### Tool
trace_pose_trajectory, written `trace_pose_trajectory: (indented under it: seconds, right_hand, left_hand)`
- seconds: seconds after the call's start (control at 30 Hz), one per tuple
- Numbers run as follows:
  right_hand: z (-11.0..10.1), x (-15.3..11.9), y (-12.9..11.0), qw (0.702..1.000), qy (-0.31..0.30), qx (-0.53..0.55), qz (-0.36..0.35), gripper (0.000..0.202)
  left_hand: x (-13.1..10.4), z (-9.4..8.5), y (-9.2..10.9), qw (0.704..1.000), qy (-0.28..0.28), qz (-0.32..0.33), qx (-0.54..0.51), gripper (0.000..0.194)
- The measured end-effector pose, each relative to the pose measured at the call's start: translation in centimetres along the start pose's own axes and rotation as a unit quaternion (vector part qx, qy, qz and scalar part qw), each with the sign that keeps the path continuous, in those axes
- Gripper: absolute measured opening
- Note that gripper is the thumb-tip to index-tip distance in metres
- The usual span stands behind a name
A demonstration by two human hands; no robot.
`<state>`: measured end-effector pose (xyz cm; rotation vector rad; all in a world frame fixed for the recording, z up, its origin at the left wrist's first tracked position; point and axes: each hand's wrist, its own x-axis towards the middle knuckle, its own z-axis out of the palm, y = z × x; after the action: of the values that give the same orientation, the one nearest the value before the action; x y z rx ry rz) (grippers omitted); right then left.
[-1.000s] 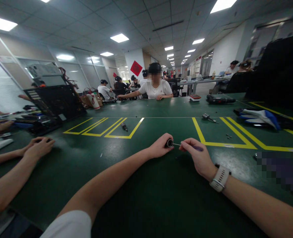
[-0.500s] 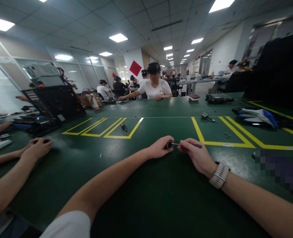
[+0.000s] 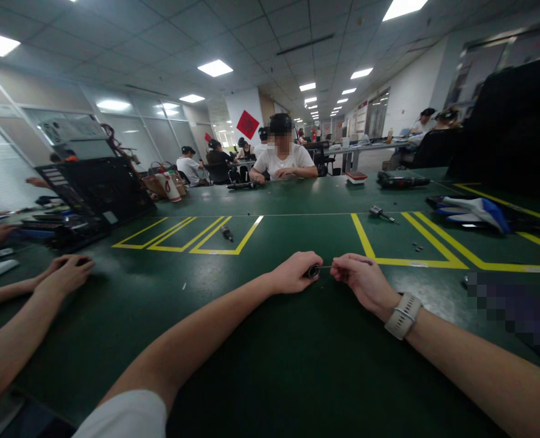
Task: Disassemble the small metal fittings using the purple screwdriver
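Near the middle of the green table (image 3: 270, 340), my left hand (image 3: 295, 272) is closed around a small round metal part (image 3: 313, 271) with a dark opening. Just right of it, my right hand (image 3: 358, 277) pinches a thin metal tool (image 3: 326, 266), whose shaft reaches to the round part. Whether its tip is inside the opening is too small to tell. Beyond my hands, a small dark metal piece (image 3: 226, 233) lies within yellow tape on the left, and another metal piece with a thin shaft (image 3: 382, 214) lies on the right.
Several tiny parts (image 3: 417, 247) lie by the right tape lines. Blue and white gloves (image 3: 475, 213) and a dark power tool (image 3: 402, 180) are farther right. Another person's hands (image 3: 66, 274) rest at the left. A person in white (image 3: 284, 159) sits across the table.
The round part in my left hand has tilted slightly, and my right hand has turned a little with the thin tool. The person across has drawn an outstretched arm inward.
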<state>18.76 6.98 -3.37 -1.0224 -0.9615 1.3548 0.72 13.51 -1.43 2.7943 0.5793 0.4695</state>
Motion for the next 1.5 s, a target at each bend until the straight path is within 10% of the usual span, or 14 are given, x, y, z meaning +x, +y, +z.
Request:
trace_pose_trajectory:
  seconds: [0.97, 1.5]
  right_hand:
    - [0.4, -0.5, -0.1, 1.000, 0.004, 0.027, -0.015, 0.024]
    - [0.1, -0.2, -0.7, 0.999, -0.019, 0.019, 0.031, 0.024]
  left_hand:
    - [0.2, 0.6, -1.1, 0.994, 0.053, -0.062, -0.075, 0.020]
    - [0.1, 0.2, -0.6, 0.999, -0.013, -0.022, -0.026, 0.020]
